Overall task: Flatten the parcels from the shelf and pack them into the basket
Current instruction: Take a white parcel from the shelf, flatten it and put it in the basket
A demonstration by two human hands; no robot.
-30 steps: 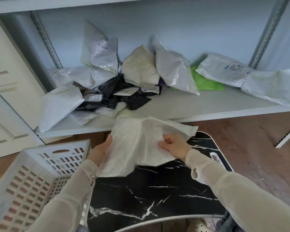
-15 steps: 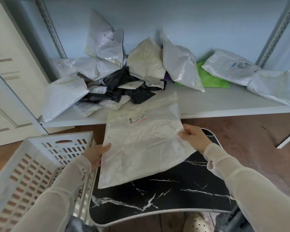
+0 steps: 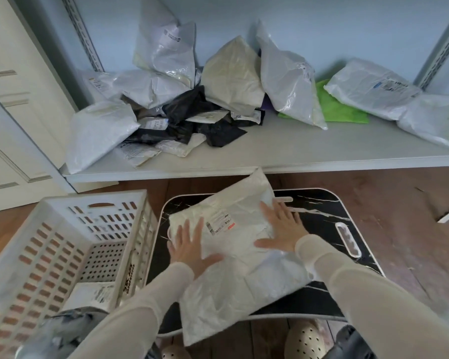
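"While I press the white parcel (image 3: pixel 239 275) down on the desk (image 3: pixel 322 203), how do I get it nice and flat?" I ask.

"Your left hand (image 3: pixel 189 244) and right hand (image 3: pixel 280 229) are both spread wide, palms down on it. I think you should slide them apart, out to the edges, so the air goes out. One end hangs off the near side of the desk, so go slow or it may slip."

"And the basket (image 3: pixel 94 196)?"

"It sits just beside the desk, on your left. I see one flat parcel (image 3: pixel 91 294) with a label at the bottom, and lots of room. Many more bags (image 3: pixel 192 110) wait on the shelf (image 3: pixel 296 149)."
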